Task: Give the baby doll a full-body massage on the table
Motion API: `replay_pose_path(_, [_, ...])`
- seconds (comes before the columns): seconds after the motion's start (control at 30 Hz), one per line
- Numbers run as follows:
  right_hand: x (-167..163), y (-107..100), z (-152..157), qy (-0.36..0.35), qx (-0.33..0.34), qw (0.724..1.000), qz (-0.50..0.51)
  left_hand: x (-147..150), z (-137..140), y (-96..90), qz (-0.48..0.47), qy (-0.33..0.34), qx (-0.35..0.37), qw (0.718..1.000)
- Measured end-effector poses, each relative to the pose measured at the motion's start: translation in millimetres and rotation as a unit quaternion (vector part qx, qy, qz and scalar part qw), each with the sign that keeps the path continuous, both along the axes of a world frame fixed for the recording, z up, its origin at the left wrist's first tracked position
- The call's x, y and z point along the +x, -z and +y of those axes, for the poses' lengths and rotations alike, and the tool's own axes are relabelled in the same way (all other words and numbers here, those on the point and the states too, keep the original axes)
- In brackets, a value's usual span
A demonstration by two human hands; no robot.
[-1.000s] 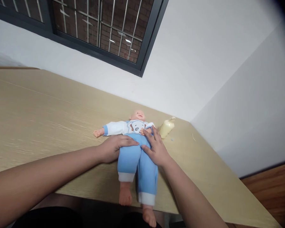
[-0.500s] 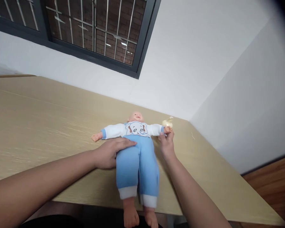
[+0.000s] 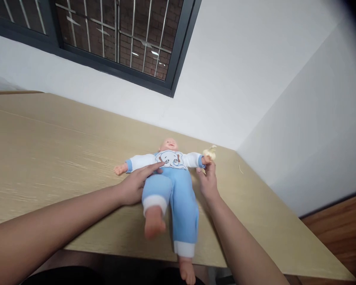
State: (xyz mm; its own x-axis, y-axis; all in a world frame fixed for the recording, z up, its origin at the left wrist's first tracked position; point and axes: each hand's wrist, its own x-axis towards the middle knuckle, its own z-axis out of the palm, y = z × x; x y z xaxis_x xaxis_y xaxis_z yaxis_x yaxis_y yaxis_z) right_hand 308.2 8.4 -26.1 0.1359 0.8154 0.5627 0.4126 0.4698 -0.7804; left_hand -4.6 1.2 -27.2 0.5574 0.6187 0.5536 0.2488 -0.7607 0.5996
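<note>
A baby doll (image 3: 184, 206) in a white and light-blue elephant outfit lies face up on the table, head away from me, one leg raised and slightly blurred. My left hand (image 3: 136, 184) holds the doll's side near its hip; two digits reach over the belly, while the rest are hidden beside or under the body. At the doll's outstretched arm on the right, my right hand (image 3: 208, 180) has its fingers about the small plastic hand (image 3: 206, 159). A pale bulb resembling garlic (image 3: 210, 152) sits against that plastic hand, just above my fingertips.
The pale wooden table (image 3: 62, 158) meets a white wall (image 3: 240, 59) at the back. A dark-framed window (image 3: 115, 35) with bars is above it. A thin pale strand (image 3: 241, 169) lies on the right of the table, and brown wood panelling (image 3: 341, 233) stands farther right.
The doll's leg on the left has come up off the table edge and bent toward its body. My left hand has slid slightly up the belly; my right hand stays almost in place.
</note>
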Motion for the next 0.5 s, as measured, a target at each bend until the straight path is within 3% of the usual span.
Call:
replay_pose_path(0.07, [-13.4, -3.8, -11.7, -0.037, 0.018, 0.991, -0.129, 4.4, 3.6, -0.2, -0.038, 0.002, -0.025, 0.999])
replay_pose_path(0.23, [-34.7, -12.0, -28.6, -0.059, -0.023, 0.926, -0.373, 20.4, 3.8, -7.8, -0.112, 0.018, -0.061, 0.992])
replay_pose_path(0.37, [-37.6, -16.3, -30.5, -0.057, -0.035, 0.910, -0.410, 23.3, 1.4, -12.1, -0.102, 0.015, -0.071, 0.992])
replay_pose_path(0.5, [-34.6, -13.8, -28.0, -0.048, -0.045, 0.924, -0.377, 15.1, 3.2, -6.5, -0.064, 0.002, -0.031, 0.997])
